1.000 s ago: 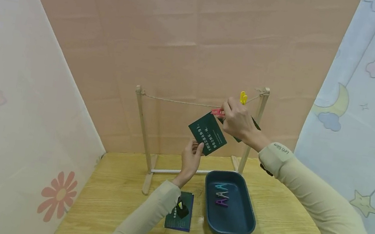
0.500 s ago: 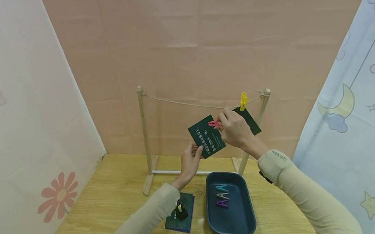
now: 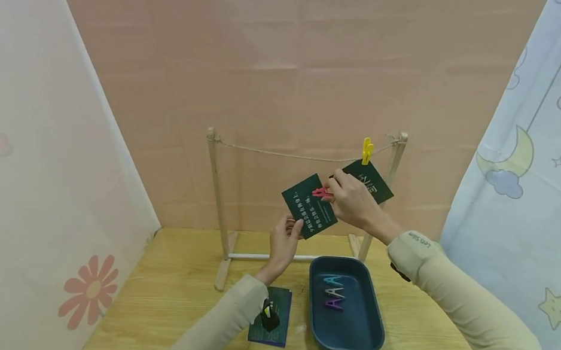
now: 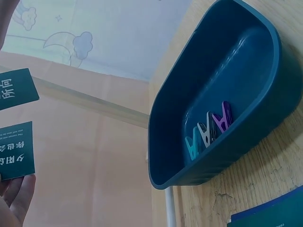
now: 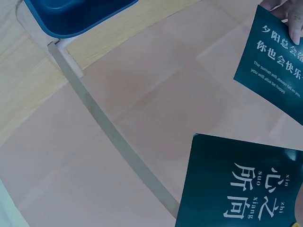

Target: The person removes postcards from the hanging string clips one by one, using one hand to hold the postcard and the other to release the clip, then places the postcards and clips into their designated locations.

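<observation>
My left hand [image 3: 283, 243] pinches a dark green card [image 3: 302, 201] with white writing by its lower corner; the card is tilted and held below the string [image 3: 278, 153]. In my right hand [image 3: 356, 203] is a pink clothespin [image 3: 321, 192], which overlaps the upper part of that card in the head view. Behind the right hand, a second green card [image 3: 378, 185] hangs askew from the string under a yellow clothespin [image 3: 367, 153]. The right wrist view shows the hanging card [image 5: 208, 179] up close, near the card in my left hand [image 5: 265, 61].
A wooden frame [image 3: 217, 196] carries the string. In front of its right side, a dark blue basin [image 3: 345, 339] contains a teal [image 3: 333, 280], a white [image 3: 335, 292] and a purple clothespin [image 3: 334, 304]. Left of the basin lies a stack of cards [image 3: 277, 333], partly under my left sleeve.
My right hand has come down from string height with the pink clothespin, to over the card. The held card has dropped slightly, and more of the hanging card shows.
</observation>
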The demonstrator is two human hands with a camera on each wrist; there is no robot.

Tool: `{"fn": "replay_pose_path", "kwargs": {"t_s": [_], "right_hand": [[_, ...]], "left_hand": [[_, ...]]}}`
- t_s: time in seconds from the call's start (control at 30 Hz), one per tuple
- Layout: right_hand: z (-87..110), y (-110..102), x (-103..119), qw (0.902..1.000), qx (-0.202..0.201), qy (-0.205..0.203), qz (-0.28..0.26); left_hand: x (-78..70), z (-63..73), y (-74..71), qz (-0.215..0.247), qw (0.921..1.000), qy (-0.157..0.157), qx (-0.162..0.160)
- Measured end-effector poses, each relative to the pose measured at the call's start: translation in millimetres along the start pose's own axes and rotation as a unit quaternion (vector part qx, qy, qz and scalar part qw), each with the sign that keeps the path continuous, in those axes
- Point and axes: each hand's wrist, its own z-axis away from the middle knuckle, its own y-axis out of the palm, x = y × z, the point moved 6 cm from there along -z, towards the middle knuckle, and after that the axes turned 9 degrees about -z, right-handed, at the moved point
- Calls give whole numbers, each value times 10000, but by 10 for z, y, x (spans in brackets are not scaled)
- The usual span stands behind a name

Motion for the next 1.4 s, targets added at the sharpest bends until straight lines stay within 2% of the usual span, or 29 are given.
{"fn": "replay_pose_path", "kwargs": {"t_s": [0.5,0.57,0.77,0.87,1.1,1.3,1.4], "right_hand": [[128,53,57,9996,149,-226,-18],[128,48,67,9995,131,-272,-24],[161,68,75,9993,75,-363,-97],[195,90,77,9993,92,-323,-178],[306,148,88,9993,260,-106,-240],[358,183,95,9994,232,-84,-254],[362,203,106,9995,200,-114,-222]], "left_hand": [[22,50,-40,-46,10000,5,12],[-23,63,-57,14,10000,31,13],[-283,139,-152,154,9997,166,61],[-322,167,-184,158,9996,227,56],[-251,201,-211,108,9998,141,127],[-236,246,-246,-3,9999,-19,162],[-118,236,-227,-81,9999,-22,146]]}}
